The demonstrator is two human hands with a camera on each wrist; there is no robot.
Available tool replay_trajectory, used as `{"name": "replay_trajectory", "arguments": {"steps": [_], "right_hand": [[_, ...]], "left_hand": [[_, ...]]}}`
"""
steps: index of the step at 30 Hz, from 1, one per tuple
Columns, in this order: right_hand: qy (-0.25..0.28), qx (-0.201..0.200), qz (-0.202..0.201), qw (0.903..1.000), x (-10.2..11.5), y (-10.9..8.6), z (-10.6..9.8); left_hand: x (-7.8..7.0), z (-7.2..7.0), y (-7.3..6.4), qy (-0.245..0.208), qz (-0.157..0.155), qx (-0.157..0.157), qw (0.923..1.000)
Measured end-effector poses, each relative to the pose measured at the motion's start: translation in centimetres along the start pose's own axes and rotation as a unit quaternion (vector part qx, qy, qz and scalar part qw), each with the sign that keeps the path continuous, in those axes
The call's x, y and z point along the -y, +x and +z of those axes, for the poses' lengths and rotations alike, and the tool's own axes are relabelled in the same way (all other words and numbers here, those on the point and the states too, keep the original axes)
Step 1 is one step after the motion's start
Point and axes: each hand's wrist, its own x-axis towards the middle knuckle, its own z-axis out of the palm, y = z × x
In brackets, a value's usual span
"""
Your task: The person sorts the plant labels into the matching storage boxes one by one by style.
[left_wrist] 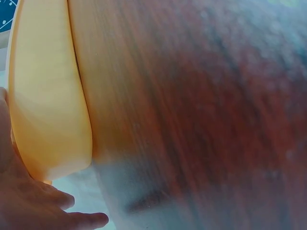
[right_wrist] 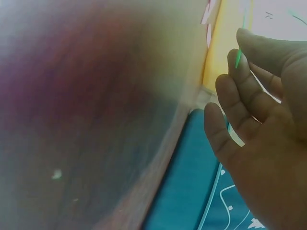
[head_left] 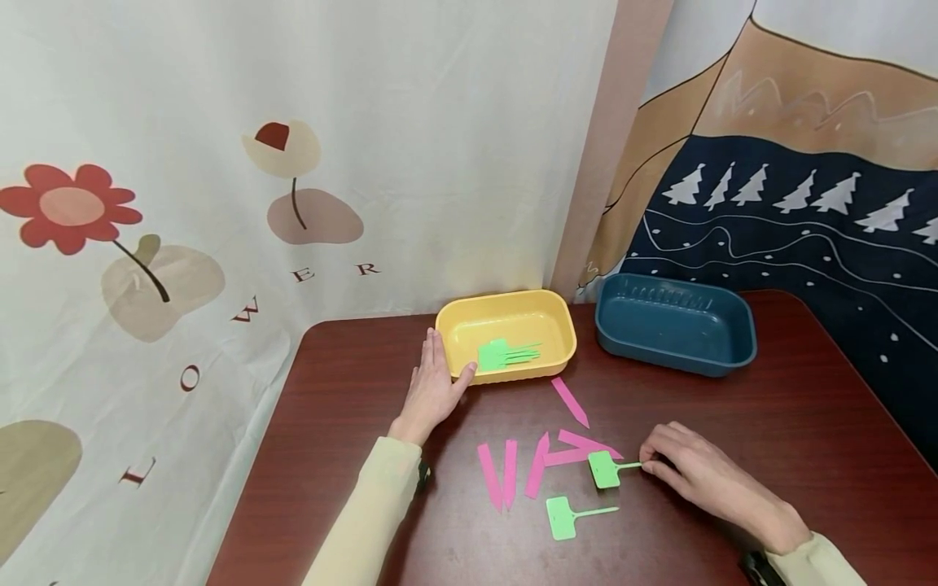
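In the head view, my right hand (head_left: 699, 476) pinches the thin stem of a green T-shaped plant label (head_left: 604, 470) between thumb and forefinger. The right wrist view shows the stem's green tip (right_wrist: 238, 58) at those fingertips. My left hand (head_left: 431, 387) rests against the left side of a yellow plastic basin (head_left: 506, 303), its fingers straight along the wall and the thumb at the front rim. Several green plant labels (head_left: 494, 356) lie together inside that basin. Another green plant label (head_left: 562, 518) lies on the table, nearer to me than the held one.
Several pink pointed strips (head_left: 510, 472) lie scattered on the brown table (head_left: 352, 407), one (head_left: 570, 402) just in front of the yellow basin. A dark blue basin (head_left: 677, 360) stands at the back right. Printed curtains (head_left: 440, 163) hang behind the table.
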Motion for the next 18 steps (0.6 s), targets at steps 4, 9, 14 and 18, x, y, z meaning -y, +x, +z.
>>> {"name": "replay_trajectory", "arguments": {"steps": [4,9,14,18], "right_hand": [[-0.004,-0.018,0.0,0.9998,0.1,0.6,-0.2],[-0.019,-0.049,-0.004,0.9986,0.3,1.5,-0.2],[-0.027,-0.073,0.009,0.9969,0.6,2.5,-0.3],[-0.015,-0.07,0.038,0.9967,0.9,3.4,-0.5]], "left_hand": [[0.0,0.0,0.0,0.002,0.001,0.0,1.0],[0.0,-0.1,-0.1,0.005,0.002,0.0,1.0],[0.0,-0.2,-0.1,0.009,0.003,0.003,1.0],[-0.1,-0.2,-0.2,0.012,0.008,0.002,0.9999]]}}
